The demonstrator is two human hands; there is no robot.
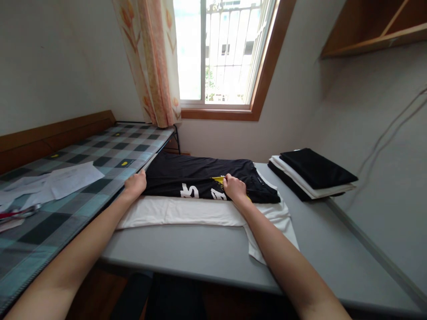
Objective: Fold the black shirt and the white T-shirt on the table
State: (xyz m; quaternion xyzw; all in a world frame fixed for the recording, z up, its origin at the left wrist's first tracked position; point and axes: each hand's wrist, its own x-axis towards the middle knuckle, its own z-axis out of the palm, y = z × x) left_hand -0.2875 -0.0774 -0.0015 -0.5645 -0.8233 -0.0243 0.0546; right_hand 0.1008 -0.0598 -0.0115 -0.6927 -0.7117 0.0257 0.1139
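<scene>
A black T-shirt with white lettering and a yellow print lies partly folded over a white T-shirt on the grey table. My left hand is closed on the black T-shirt's left end, close to the bed edge. Farther right, my right hand pinches the same shirt beside the yellow print. The white shirt shows along the near side, and one sleeve hangs toward the table's front edge. My fingertips are partly hidden in the cloth.
A stack of folded black and white clothes sits at the table's right, by the wall. On the left, papers lie on a bed with a checked cover. The grey table stands below a window with a curtain.
</scene>
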